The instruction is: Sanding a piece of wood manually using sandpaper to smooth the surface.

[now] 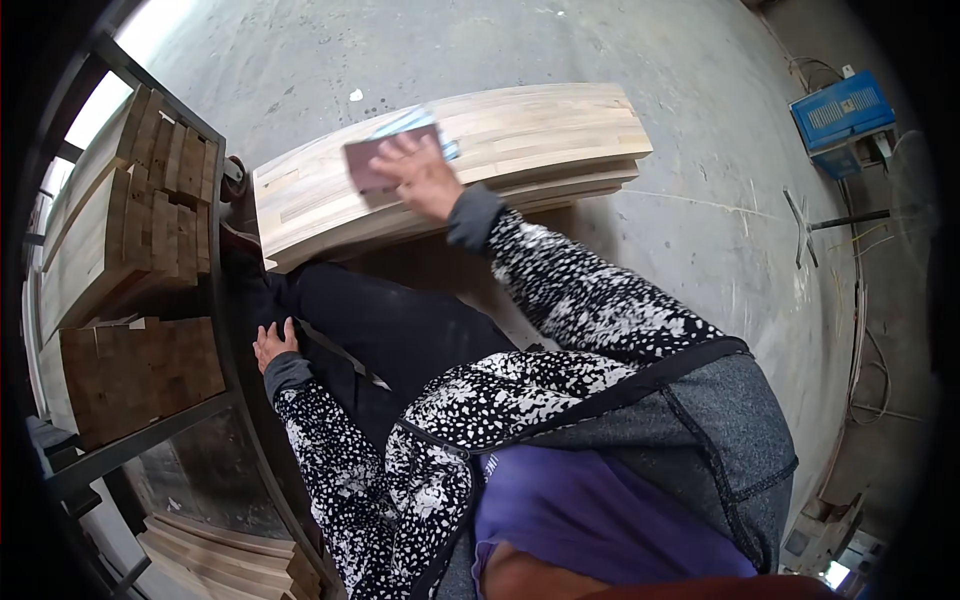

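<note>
A stack of pale wooden boards [540, 120] lies in front of me, its top board long and slightly curved. My right hand [425, 180] presses a reddish-brown sheet of sandpaper [364, 166] against the top board, left of its middle. Something light blue and white [408, 122] shows at the sheet's far edge; motion blur hides what it is. My left hand [273, 343] is at my bent leg, beside the metal rack, its fingers apart and nothing in them.
Close on my left, a dark metal rack [250, 440] holds stacked wooden pieces [150, 370] on several levels. A blue metal box [843, 112] is at the far right, with cables along the floor's edge. Grey concrete floor [700, 240] surrounds the boards.
</note>
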